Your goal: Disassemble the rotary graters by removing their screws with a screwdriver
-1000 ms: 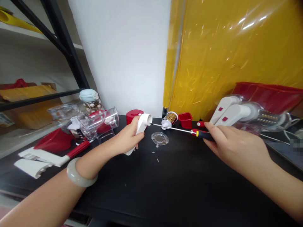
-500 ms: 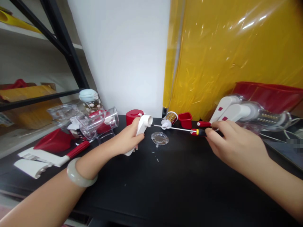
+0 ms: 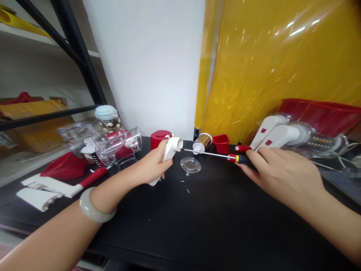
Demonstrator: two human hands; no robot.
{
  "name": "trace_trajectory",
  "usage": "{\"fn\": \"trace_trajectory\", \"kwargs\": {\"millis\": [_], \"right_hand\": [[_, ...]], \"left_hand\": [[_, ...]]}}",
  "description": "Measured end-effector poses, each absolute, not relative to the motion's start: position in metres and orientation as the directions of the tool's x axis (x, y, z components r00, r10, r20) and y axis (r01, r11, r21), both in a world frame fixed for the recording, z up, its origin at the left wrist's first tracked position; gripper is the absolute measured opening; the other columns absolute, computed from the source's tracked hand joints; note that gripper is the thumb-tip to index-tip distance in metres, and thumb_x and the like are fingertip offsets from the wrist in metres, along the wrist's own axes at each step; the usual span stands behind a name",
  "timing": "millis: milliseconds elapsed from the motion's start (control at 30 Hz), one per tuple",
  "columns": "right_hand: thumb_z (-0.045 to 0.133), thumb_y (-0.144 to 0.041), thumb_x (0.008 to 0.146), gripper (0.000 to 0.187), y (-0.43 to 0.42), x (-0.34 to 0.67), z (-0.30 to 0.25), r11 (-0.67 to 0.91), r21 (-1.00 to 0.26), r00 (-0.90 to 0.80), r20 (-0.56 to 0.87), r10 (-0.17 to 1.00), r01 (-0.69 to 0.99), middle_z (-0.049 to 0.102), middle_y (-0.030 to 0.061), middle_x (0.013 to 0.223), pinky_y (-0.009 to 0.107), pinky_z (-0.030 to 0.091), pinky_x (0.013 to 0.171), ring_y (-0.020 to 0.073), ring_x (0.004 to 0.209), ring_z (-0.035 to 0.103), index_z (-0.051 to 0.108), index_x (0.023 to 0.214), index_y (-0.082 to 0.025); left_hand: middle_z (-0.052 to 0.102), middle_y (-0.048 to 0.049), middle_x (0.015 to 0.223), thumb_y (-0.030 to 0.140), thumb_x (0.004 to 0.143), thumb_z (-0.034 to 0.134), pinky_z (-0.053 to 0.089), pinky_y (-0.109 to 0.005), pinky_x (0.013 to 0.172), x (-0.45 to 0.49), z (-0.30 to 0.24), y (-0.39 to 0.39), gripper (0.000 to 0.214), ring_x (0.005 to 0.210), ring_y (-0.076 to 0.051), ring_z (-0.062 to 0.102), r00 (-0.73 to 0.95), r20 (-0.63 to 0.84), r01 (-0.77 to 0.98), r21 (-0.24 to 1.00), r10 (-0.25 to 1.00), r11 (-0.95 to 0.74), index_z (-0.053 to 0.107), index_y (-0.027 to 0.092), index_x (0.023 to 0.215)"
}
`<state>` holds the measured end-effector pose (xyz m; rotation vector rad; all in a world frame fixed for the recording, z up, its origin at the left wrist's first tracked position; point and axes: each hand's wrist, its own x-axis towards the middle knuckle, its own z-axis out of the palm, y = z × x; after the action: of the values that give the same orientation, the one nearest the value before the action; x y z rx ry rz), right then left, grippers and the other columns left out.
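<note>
My left hand [image 3: 153, 162] is closed around a white plastic housing [image 3: 169, 149] with a round, hollow end. From the right, my right hand [image 3: 272, 165] grips a screwdriver [image 3: 207, 153] by its dark handle, the long shaft lying level. The screwdriver's tip reaches the side of the housing's round end; whether it sits on a screw is too small to tell. Below the shaft, a clear plastic disc [image 3: 191, 165] lies on the black table. Two small screws [image 3: 188, 191] lie nearer me.
At the back stand a red round part [image 3: 160, 138], a metal grater drum [image 3: 203, 143] and a red cup [image 3: 221, 143]. Clear housings [image 3: 117, 145] and a red-handled white part [image 3: 64, 186] lie left. White-armed graters [image 3: 284, 135] and a red bin [image 3: 318, 114] are right.
My right hand has turned and shifted its fingers round the screwdriver's handle. The left hand and the white housing stay almost where they were.
</note>
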<state>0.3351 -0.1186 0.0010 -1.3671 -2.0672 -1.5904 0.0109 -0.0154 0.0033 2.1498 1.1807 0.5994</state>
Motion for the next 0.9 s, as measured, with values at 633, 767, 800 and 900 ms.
{"fn": "trace_trajectory", "kwargs": {"millis": [633, 767, 800, 900], "right_hand": [[0.057, -0.015, 0.091, 0.009, -0.1211, 0.3382, 0.0037, -0.05, 0.653, -0.559, 0.683, 0.47, 0.756, 0.069, 0.0123, 0.093, 0.038, 0.038, 0.072, 0.0247, 0.08, 0.06, 0.066, 0.088, -0.017], [0.057, -0.015, 0.089, 0.008, -0.1182, 0.3398, 0.0031, 0.01, 0.652, -0.571, 0.658, 0.491, 0.758, 0.069, 0.0127, 0.094, 0.037, 0.039, 0.071, 0.0251, 0.08, 0.06, 0.064, 0.089, -0.017], [0.056, -0.015, 0.09, 0.008, -0.1169, 0.3397, 0.0022, 0.051, 0.641, -0.574, 0.646, 0.503, 0.766, 0.069, 0.0128, 0.094, 0.037, 0.04, 0.071, 0.0249, 0.08, 0.06, 0.064, 0.088, -0.017], [0.053, -0.018, 0.09, 0.01, -0.113, 0.3375, -0.0026, 0.204, 0.577, -0.576, 0.589, 0.567, 0.791, 0.066, 0.0119, 0.09, 0.036, 0.042, 0.068, 0.0237, 0.078, 0.06, 0.063, 0.086, -0.017]], "left_hand": [[0.056, -0.0001, 0.078, 0.023, 0.09, 0.046, 0.052, -0.027, 0.043, 0.0093, 0.0021, -0.0164, 0.064, 0.051, -0.018, 0.064, 0.546, 0.061, 0.588, 0.683, 0.836, -0.434, 0.021, 0.019, 0.148], [0.057, -0.0001, 0.078, 0.024, 0.091, 0.045, 0.051, -0.027, 0.043, 0.0069, -0.0007, -0.0143, 0.064, 0.051, -0.018, 0.063, 0.558, 0.089, 0.58, 0.669, 0.825, -0.464, 0.019, 0.019, 0.149], [0.058, -0.0005, 0.077, 0.025, 0.091, 0.045, 0.05, -0.026, 0.043, 0.0061, -0.0015, -0.0133, 0.064, 0.051, -0.018, 0.063, 0.562, 0.095, 0.583, 0.659, 0.822, -0.475, 0.018, 0.019, 0.149], [0.061, -0.0009, 0.075, 0.027, 0.092, 0.046, 0.048, -0.025, 0.045, 0.0049, -0.0015, -0.0115, 0.063, 0.051, -0.017, 0.063, 0.591, 0.111, 0.6, 0.602, 0.799, -0.527, 0.022, 0.018, 0.149]]}}
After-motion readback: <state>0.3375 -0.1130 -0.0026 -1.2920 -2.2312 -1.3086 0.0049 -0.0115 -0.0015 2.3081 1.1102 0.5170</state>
